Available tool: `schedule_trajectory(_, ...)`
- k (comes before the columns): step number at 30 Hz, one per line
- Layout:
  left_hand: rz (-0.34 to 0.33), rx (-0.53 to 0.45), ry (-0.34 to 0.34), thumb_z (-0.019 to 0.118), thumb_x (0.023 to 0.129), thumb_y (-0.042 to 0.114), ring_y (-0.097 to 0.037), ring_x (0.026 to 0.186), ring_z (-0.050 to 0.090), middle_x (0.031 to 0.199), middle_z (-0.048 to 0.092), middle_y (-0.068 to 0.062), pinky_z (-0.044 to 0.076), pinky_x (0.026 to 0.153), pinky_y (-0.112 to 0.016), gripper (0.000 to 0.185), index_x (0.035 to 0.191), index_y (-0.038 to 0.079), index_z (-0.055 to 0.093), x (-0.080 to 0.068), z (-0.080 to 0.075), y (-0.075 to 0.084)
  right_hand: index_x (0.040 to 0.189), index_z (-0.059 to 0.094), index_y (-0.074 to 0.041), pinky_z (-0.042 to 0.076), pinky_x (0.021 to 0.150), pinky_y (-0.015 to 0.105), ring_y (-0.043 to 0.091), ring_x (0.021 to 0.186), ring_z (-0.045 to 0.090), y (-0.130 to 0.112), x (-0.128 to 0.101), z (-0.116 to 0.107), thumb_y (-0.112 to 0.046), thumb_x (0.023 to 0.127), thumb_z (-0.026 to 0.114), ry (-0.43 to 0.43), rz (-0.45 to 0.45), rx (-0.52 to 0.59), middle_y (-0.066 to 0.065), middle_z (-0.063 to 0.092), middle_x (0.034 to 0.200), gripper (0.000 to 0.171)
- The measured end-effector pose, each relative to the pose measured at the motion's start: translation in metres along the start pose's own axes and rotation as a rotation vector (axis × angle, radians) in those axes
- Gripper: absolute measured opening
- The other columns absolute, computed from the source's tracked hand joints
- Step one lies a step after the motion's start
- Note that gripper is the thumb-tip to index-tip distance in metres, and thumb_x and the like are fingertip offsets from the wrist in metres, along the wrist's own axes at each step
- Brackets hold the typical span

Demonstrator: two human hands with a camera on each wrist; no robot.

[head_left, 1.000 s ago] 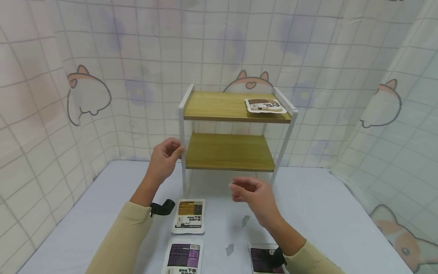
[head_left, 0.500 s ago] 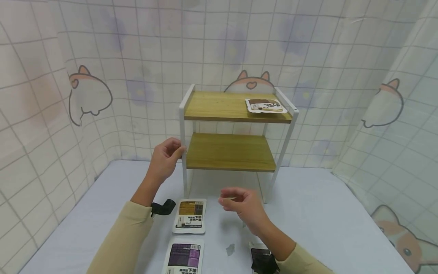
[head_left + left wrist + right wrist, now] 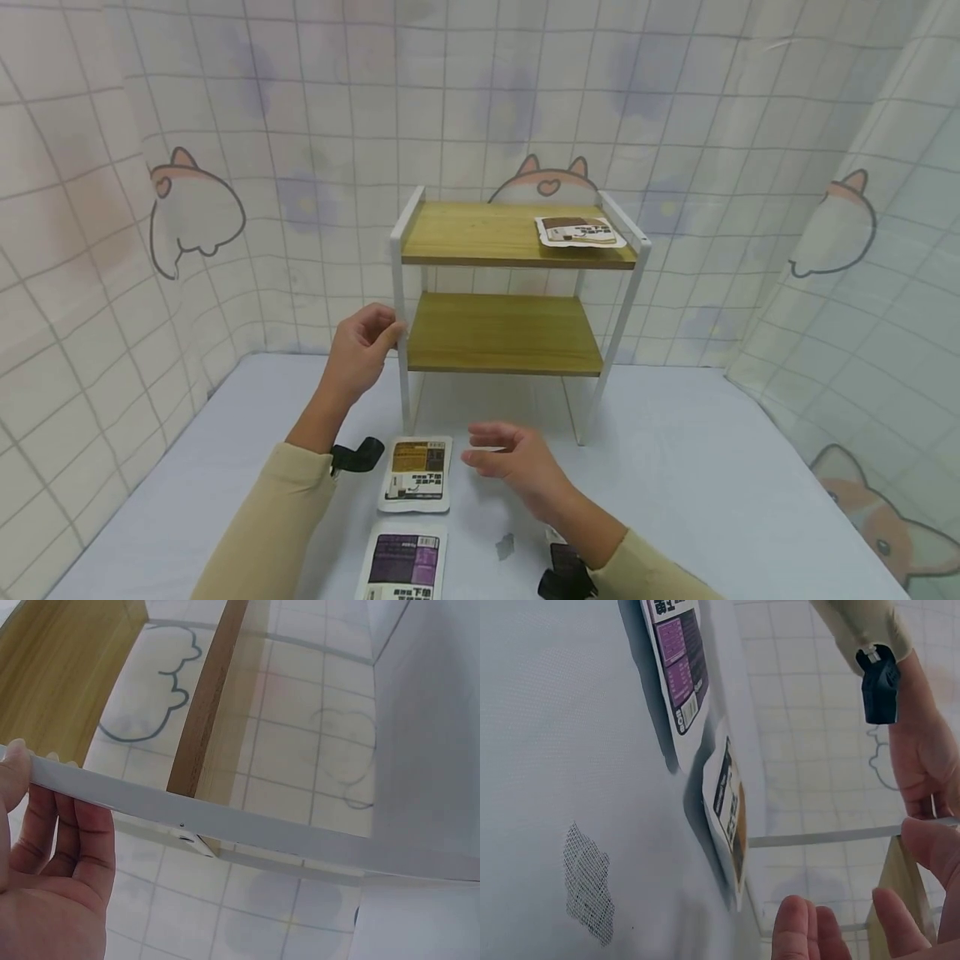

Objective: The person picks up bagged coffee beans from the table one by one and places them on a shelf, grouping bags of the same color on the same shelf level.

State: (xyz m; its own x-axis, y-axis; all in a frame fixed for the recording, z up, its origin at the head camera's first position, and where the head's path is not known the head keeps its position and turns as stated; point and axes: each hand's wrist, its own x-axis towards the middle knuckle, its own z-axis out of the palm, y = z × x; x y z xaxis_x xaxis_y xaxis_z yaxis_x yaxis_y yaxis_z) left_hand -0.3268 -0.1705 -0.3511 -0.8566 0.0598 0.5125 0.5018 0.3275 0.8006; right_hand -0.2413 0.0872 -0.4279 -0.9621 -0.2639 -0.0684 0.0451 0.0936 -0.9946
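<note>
Left hand (image 3: 358, 348): fingers and thumb curled round the white front-left post of the rack (image 3: 517, 287), beside the lower shelf; the post runs across the fingertips (image 3: 56, 802) in the wrist view.

Orange pouch (image 3: 416, 472): flat on the table (image 3: 712, 467), below the left hand and just left of the right hand's fingertips, not touching.

Purple pouch (image 3: 402, 560): flat, nearer the person.

Right hand (image 3: 517, 462): above the table, fingers loosely spread toward the orange pouch, holding nothing.

Brown pouch (image 3: 579, 231): top shelf, right end.
</note>
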Motion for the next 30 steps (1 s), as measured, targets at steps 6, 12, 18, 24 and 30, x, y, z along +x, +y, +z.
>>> schedule_trajectory(6, 0.004, 0.005, 0.005, 0.064, 0.103, 0.024, -0.022, 0.089, 0.062, 0.100, 0.069, -0.012, 0.058, 0.082, -0.033, 0.016, 0.107, 0.009, 0.067, 0.000, 0.000, 0.000, 0.132, 0.066, -0.004, 0.057, 0.098, 0.044, 0.026, 0.114, 0.070, 0.003, 0.005, 0.003, -0.014, 0.089, 0.081, -0.038, 0.056, 0.096, 0.025, 0.061, 0.139, 0.047)
schedule_trajectory(12, 0.003, 0.000, 0.004, 0.064, 0.103, 0.023, -0.021, 0.088, 0.061, 0.100, 0.068, -0.015, 0.054, 0.078, -0.022, 0.017, 0.108, 0.006, 0.066, -0.001, 0.000, 0.001, 0.134, 0.064, -0.001, 0.057, 0.099, 0.045, 0.025, 0.112, 0.070, 0.006, 0.010, 0.006, -0.008, 0.088, 0.079, -0.074, 0.087, 0.100, 0.027, 0.058, 0.142, 0.049)
schedule_trajectory(18, -0.003, 0.007, 0.001, 0.064, 0.103, 0.022, -0.019, 0.088, 0.060, 0.100, 0.067, -0.017, 0.053, 0.077, -0.020, 0.018, 0.108, 0.005, 0.066, 0.000, 0.001, 0.000, 0.136, 0.063, -0.001, 0.059, 0.096, 0.043, 0.026, 0.113, 0.068, 0.009, 0.014, 0.010, -0.007, 0.086, 0.080, -0.078, 0.116, 0.041, 0.025, 0.059, 0.141, 0.052)
schedule_trajectory(24, -0.003, 0.014, 0.004, 0.064, 0.103, 0.023, -0.019, 0.088, 0.061, 0.099, 0.067, -0.016, 0.053, 0.078, -0.020, 0.018, 0.107, 0.005, 0.066, 0.000, 0.001, 0.000, 0.133, 0.066, -0.003, 0.060, 0.091, 0.043, 0.025, 0.106, 0.069, 0.013, 0.020, 0.014, -0.004, 0.084, 0.082, -0.099, 0.130, 0.003, 0.024, 0.061, 0.138, 0.052)
schedule_trajectory(30, -0.010, -0.007, -0.003, 0.064, 0.103, 0.023, -0.023, 0.089, 0.062, 0.100, 0.068, -0.017, 0.053, 0.078, -0.020, 0.020, 0.107, 0.004, 0.066, 0.000, 0.001, 0.002, 0.128, 0.069, -0.008, 0.061, 0.085, 0.039, 0.022, 0.097, 0.070, 0.014, 0.024, 0.020, -0.004, 0.080, 0.085, -0.103, 0.178, -0.061, 0.019, 0.062, 0.132, 0.050)
